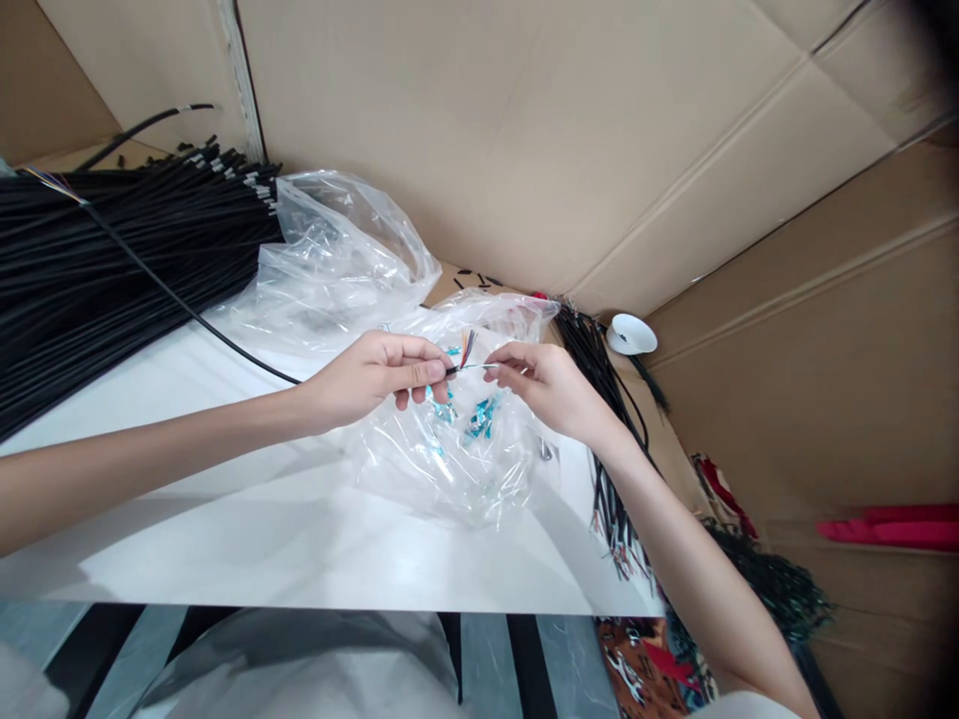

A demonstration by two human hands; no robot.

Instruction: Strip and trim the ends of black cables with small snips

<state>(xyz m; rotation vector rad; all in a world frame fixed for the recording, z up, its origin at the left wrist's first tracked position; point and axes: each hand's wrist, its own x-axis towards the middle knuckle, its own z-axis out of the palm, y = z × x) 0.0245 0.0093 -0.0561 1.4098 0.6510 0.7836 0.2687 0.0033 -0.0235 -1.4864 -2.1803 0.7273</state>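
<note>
A black cable (195, 312) runs from the left into my left hand (390, 371), which is closed round it near its stripped end. Several thin coloured wires (468, 349) fan upward out of that end. My right hand (535, 382) pinches a pale thin strand (478, 365) that stretches sideways from the cable end. The two hands are a short gap apart. Beneath them lies a clear plastic bag (450, 479) with small teal scraps (480, 417) showing in or on it.
A thick bundle of black cables (127, 250) lies at the left beside another clear bag (345, 240). Shorter black cables with bare coloured ends (610, 499) lie at the right, near a white bowl (631, 335). Cardboard walls (509, 130) enclose the white tabletop (300, 549).
</note>
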